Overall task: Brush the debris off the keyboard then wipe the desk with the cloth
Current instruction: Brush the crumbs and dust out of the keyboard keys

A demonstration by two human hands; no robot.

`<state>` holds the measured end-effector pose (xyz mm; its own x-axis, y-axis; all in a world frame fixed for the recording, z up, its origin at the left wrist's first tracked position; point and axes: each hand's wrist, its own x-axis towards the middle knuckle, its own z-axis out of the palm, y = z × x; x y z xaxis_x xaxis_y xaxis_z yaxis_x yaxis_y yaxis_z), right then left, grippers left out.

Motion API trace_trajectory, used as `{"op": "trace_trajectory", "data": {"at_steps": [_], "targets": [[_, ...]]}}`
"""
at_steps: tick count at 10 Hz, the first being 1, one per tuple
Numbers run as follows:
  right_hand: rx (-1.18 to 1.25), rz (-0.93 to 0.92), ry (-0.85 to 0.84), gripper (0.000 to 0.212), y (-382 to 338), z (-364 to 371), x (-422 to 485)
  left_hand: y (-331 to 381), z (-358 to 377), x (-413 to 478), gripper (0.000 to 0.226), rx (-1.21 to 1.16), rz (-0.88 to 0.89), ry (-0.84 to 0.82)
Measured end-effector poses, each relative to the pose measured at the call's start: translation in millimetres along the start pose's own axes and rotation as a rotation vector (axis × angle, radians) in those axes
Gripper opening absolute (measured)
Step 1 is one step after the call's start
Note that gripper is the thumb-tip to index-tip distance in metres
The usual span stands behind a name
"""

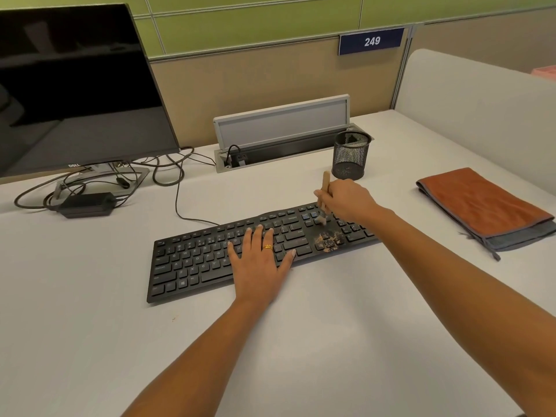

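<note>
Cubicle fittings at the back and sides of the workstation.

A dark Dell monitor (75, 85) stands at the back left on a grey stand (140, 173). Black cables (168, 173) loop around the stand's base, and a black power adapter (85, 204) lies just in front of it. To the right is a recessed grey cable box (285, 150) with its lid (282, 121) raised and a black plug at its left end. A black mesh pen cup (350, 156) stands just in front of the box's right end. Behind runs a beige partition (255, 82) with green panels (240, 22) above and a blue sign (371, 41) reading 249. A white side divider (481, 94) closes the right.
</note>
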<state>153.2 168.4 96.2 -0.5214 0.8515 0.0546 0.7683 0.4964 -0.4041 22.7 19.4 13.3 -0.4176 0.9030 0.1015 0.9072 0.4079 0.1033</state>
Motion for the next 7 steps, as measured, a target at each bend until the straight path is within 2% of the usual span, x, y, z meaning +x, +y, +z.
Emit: {"op": "trace_trajectory", "data": {"at_steps": [1,2,3,4,6,7], "targets": [[-0.046,0.019,0.019,0.042,1.6,-1.7,0.6,0.1,0.6,0.6,0.07,0.004,0.0,-0.001],[0.051,0.013,0.058,0.045,4.7,-1.9,-1.2,0.5,1.1,0.9,0.07,-0.004,-0.001,-0.001],[0.007,0.029,-0.003,0.044,7.4,-2.1,-2.3,0.0,1.0,0.5,0.07,-0.008,-0.001,0.001],[-0.027,0.051,0.073,0.044,11.1,-6.3,-4.8,-0.4,1.2,0.3,0.07,-0.01,-0.002,0.002],[-0.031,0.108,0.045,0.042,22.4,-10.9,-7.8,-0.2,1.0,0.9,0.07,-0.007,-0.003,-0.002],[0.095,0.181,0.227,0.04,31.3,-20.0,-1.3,0.0,1.3,0.7,0.07,-0.003,-0.001,-0.009]]}}
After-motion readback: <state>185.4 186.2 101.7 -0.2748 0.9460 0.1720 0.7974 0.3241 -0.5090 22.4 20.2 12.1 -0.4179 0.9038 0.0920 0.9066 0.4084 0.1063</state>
